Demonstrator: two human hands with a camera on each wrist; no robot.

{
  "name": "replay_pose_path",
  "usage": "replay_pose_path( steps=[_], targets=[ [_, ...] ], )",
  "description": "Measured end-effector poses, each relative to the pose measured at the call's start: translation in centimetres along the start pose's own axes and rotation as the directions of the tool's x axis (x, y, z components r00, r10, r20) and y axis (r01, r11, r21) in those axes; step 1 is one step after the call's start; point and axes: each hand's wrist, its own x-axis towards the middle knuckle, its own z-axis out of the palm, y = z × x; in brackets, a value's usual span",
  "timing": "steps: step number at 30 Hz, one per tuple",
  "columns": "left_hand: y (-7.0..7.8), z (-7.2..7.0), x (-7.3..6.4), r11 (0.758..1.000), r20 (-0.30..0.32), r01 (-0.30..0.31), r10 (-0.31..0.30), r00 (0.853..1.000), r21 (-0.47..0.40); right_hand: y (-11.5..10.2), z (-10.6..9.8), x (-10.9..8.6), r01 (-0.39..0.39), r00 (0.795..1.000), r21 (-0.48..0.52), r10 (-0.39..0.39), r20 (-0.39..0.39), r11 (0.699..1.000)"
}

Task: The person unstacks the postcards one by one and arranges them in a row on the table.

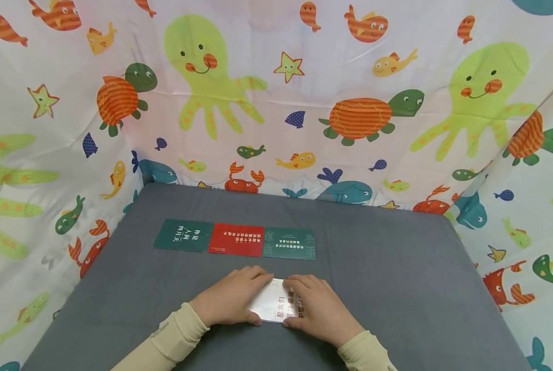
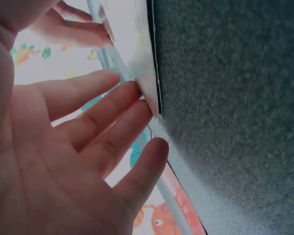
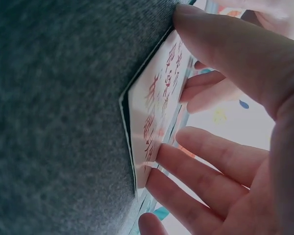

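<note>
A white card (image 1: 274,301) printed with red characters lies on the grey cloth between both hands. My left hand (image 1: 232,299) holds its left side, with the thumb at the near edge and fingers at the far edge. From the right, my right hand (image 1: 320,309) holds it the same way, covering part of the print. In the right wrist view, the card (image 3: 154,107) has another thin edge showing just beneath it. Fingertips (image 2: 144,105) of the left hand touch the card's border in the left wrist view.
Beyond the hands, a green card (image 1: 184,235), a red card (image 1: 236,239) and another green card (image 1: 289,243) lie side by side in a row. The grey cloth (image 1: 397,278) covers the surface. A curtain (image 1: 267,93) with sea animals encloses the back and sides.
</note>
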Motion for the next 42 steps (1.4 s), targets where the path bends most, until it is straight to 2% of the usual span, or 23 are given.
replay_pose_path(
  steps=[13,20,25,28,31,36,42],
  targets=[
    [0.4,0.4,0.7,1.0,0.011,-0.021,0.021,1.0,-0.021,0.8,-0.1,-0.5,-0.019,1.0,0.032,0.019,0.0,0.999],
    [0.7,0.5,1.1,0.999,0.005,-0.04,0.04,0.999,-0.014,1.4,-0.2,-0.7,0.0,1.0,0.034,0.0,0.002,0.999],
    [1.0,0.4,2.3,0.998,0.0,-0.061,0.061,0.998,0.016,2.3,-0.9,-0.6,0.012,1.0,0.03,-0.011,-0.01,0.999],
    [1.4,-0.3,3.7,0.997,0.003,-0.07,0.07,0.998,0.032,3.2,-1.9,-0.3,-0.004,1.0,0.039,0.004,-0.017,0.999],
    [1.8,-1.1,5.9,0.996,0.006,-0.075,0.075,0.997,0.056,4.5,-3.3,0.1,-0.034,0.999,0.059,0.035,-0.021,0.998],
    [2.5,-1.9,10.3,0.993,0.007,-0.076,0.076,0.997,0.093,7.5,-5.4,0.9,-0.085,0.996,0.076,0.087,-0.031,0.993],
    [3.0,-2.2,16.0,0.99,0.003,-0.059,0.059,0.998,0.128,12.0,-6.7,2.0,-0.135,0.99,0.097,0.139,-0.038,0.986]
  ],
)
